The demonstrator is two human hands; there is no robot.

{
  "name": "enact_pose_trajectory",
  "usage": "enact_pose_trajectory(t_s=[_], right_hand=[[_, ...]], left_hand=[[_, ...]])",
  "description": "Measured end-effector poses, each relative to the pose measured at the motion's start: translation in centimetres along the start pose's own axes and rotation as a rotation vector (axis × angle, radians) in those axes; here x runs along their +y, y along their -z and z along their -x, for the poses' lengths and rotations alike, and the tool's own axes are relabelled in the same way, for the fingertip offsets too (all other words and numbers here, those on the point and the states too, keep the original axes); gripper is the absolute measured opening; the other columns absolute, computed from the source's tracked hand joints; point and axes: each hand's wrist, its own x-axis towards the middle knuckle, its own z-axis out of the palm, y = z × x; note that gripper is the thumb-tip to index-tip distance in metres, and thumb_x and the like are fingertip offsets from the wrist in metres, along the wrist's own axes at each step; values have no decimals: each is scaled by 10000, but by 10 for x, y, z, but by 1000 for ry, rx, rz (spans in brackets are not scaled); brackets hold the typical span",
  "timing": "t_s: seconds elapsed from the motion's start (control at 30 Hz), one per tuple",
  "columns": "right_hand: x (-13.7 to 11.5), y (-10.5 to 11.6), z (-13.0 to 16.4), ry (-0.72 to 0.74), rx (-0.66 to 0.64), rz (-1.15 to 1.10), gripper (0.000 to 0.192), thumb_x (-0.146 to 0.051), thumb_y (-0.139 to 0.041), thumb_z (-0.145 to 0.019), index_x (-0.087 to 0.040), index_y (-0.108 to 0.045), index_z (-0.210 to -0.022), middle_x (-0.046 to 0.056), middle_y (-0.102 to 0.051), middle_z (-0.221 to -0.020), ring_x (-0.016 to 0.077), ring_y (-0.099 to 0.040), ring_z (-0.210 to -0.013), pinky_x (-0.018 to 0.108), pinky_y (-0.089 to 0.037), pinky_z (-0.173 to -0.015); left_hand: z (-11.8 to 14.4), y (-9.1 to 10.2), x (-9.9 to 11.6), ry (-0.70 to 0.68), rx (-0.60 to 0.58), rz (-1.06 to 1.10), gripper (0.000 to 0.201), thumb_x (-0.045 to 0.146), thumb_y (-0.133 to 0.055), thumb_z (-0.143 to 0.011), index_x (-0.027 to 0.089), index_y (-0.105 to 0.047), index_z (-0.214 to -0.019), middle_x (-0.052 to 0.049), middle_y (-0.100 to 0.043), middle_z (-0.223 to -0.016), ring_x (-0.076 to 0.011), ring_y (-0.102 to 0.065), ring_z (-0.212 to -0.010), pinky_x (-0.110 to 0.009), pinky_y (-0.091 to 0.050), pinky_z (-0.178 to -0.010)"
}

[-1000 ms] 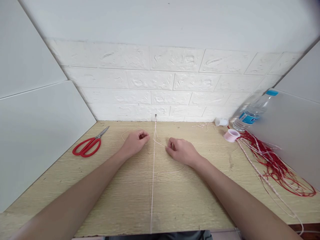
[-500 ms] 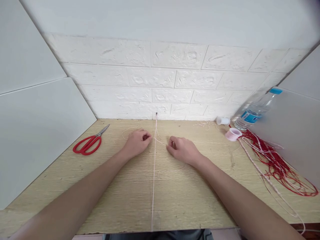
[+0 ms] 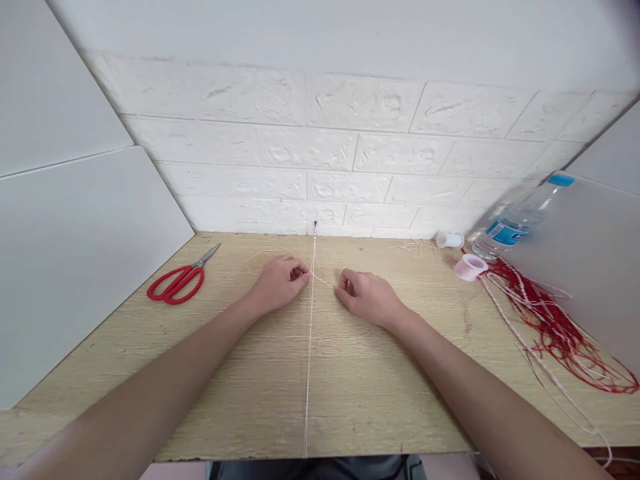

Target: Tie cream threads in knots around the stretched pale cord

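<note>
A thin pale cord runs taut from a pin at the foot of the wall down to the table's near edge. My left hand rests just left of the cord near its far end, fingers pinched on a loose pale strand. My right hand lies just right of the cord, fingers curled on another loose strand that trails toward my wrist. Both hands sit on the wooden table, a few centimetres apart with the cord between them.
Red-handled scissors lie at the far left. At the far right are a pale thread spool, a small white cap, a lying water bottle and a heap of red and white cords. White panels flank both sides.
Both hands edged slightly closer to the taut cord. The view tilted a little; nothing else on the table moved.
</note>
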Motion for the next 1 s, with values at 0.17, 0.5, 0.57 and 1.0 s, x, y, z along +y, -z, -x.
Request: enact_pose_trajectory(t_s=[0.17, 0.5, 0.57, 1.0], right_hand=[[0, 0, 0, -7, -10, 6, 180, -364, -474, -917, -218, -536, -831, -5, -638, -766, 124, -526, -655, 253, -252, -553], [2, -1, -1, 1, 1, -3, 178, -369, -475, -911, -221, -531, -828, -7, -638, -764, 126, -524, -652, 254, -248, -552], [2, -2, -1, 2, 4, -2, 179, -369, -476, -910, -220, -531, -828, -7, -639, -764, 125, -522, -649, 256, -246, -549], [1, -3, -1, 6, 6, 3, 192, -376, -467, -915, -219, -537, -830, -3, -643, -769, 122, -525, -647, 254, -242, -547]], left_hand=[[0, 0, -1, 8, -3, -5, 222, 394, -552, -811, 203, -663, -797, -52, -606, -818, -188, -555, -763, -331, -450, -739], [-1, -1, -3, -3, 3, 19, 198, 379, -571, -799, 207, -670, -793, -42, -609, -809, -179, -558, -746, -323, -450, -723], [-1, -1, -4, -1, -1, 21, 198, 379, -573, -798, 206, -669, -795, -43, -610, -811, -181, -560, -755, -322, -451, -726], [-2, 3, -5, 64, -97, 178, 168, 316, -592, -764, 201, -670, -859, -18, -637, -826, -164, -574, -758, -295, -445, -711]])
